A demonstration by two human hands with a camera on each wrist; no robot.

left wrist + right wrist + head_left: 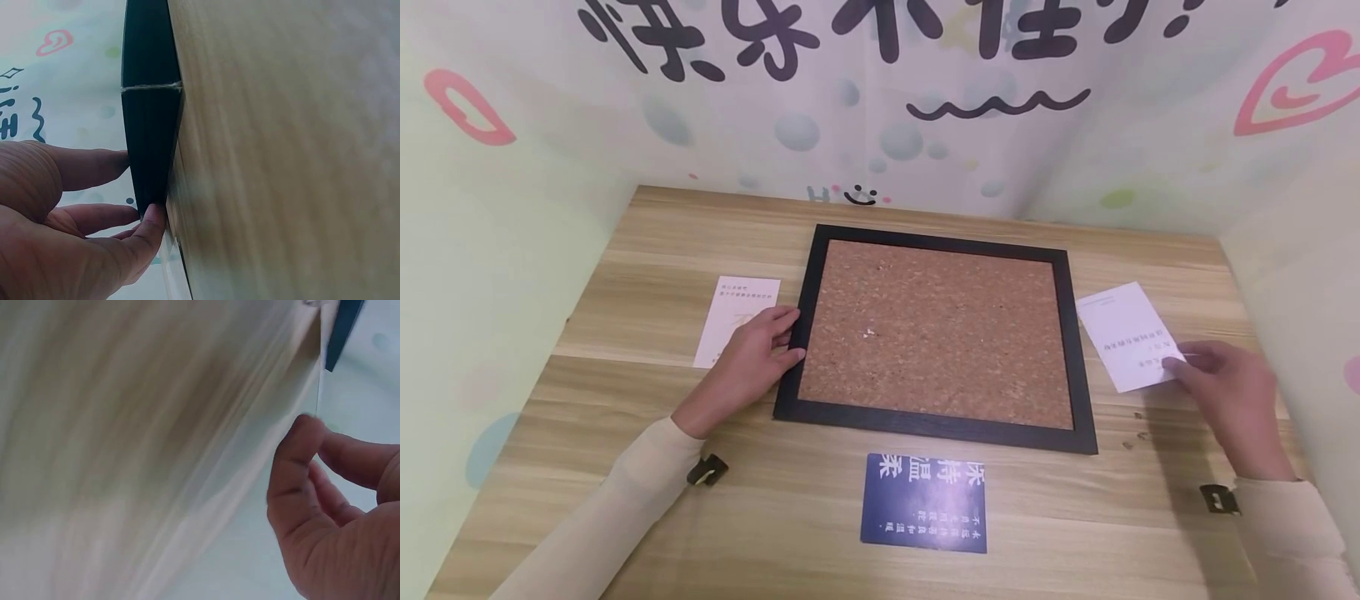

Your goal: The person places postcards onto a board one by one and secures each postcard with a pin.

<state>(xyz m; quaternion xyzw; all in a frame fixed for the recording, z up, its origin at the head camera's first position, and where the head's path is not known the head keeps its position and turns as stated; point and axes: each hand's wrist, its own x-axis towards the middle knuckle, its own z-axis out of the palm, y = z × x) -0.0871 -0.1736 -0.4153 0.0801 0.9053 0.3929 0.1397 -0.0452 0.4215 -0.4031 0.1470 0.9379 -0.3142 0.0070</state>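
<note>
A cork board with a black frame (936,333) lies on the wooden table. My left hand (752,346) holds its left side, thumb and fingertips at the edge; the left wrist view shows them against the black side of the frame (150,125). To the right, my right hand (1232,392) pinches the corner of a white card (1127,333) with printed text. This card is tilted beside the frame's right edge, and seems raised off the table. In the right wrist view the pinching hand (331,500) shows the card only as a thin edge.
Another white card (737,304) lies left of the frame, partly behind my left hand. A dark blue card (923,504) with white characters lies in front of the frame. Small dark bits (1138,435) sit near the right hand. A printed wall (880,108) rises behind the table.
</note>
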